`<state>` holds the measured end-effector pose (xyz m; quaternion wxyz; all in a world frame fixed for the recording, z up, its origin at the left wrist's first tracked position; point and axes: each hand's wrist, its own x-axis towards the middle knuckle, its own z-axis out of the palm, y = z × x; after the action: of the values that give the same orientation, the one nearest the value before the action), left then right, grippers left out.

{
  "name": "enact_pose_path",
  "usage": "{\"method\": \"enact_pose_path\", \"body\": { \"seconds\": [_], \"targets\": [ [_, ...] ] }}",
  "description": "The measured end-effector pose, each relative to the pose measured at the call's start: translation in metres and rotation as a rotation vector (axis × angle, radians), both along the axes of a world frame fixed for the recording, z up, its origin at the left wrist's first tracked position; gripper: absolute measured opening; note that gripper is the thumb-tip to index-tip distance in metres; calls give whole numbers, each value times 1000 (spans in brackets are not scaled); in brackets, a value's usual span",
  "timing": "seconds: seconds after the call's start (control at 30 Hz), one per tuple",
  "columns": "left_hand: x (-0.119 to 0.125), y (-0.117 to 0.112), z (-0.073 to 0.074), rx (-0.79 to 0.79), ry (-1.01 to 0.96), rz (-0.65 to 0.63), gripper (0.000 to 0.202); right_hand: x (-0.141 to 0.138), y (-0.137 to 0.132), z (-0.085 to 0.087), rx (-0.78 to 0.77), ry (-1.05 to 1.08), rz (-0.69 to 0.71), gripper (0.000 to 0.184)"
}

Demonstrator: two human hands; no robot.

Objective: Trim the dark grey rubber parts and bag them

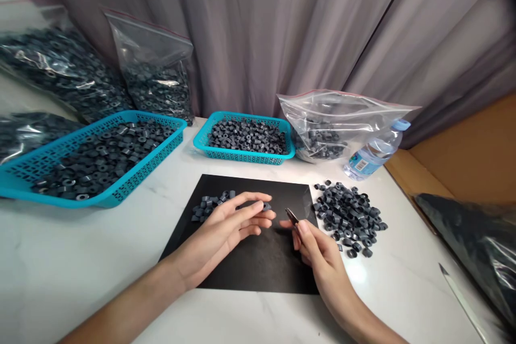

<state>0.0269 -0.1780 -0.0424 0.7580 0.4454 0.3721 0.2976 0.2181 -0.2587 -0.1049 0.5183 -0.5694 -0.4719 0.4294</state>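
My left hand (231,220) is over the black mat (258,269), its thumb and fingers pinching a small dark grey ring-shaped piece (266,206). Facing it, my right hand (316,244) grips a small metal tool with a narrow tip (291,216); its exact kind is partly hidden by the fingers. The tip points toward the held piece and stays apart from it. Behind my left hand, a small group of similar grey pieces (209,205) lies on the mat. A larger loose pile of grey pieces (350,215) sits right of the mat, close to my right hand.
Two blue baskets (150,166) (244,158) hold many pieces. Clear zip bags (155,72) (322,129) of pieces stand behind. A water bottle (373,155), a thin pale tool with a dark tip (459,298) and a dark plastic bag (467,247) are at right.
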Motion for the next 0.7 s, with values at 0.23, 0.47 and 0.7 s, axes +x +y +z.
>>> {"method": "enact_pose_path", "body": {
  "seconds": [0.23,0.47,0.7],
  "targets": [
    [-2,5,-6,12,-24,22,24,-2,-1,0,15,-29,0,53],
    [0,3,-6,-5,-37,20,21,-1,-3,-2,8,-61,21,50],
    [0,4,-5,50,13,-8,20,0,-3,-2,-8,-34,32,50]
  ]
}}
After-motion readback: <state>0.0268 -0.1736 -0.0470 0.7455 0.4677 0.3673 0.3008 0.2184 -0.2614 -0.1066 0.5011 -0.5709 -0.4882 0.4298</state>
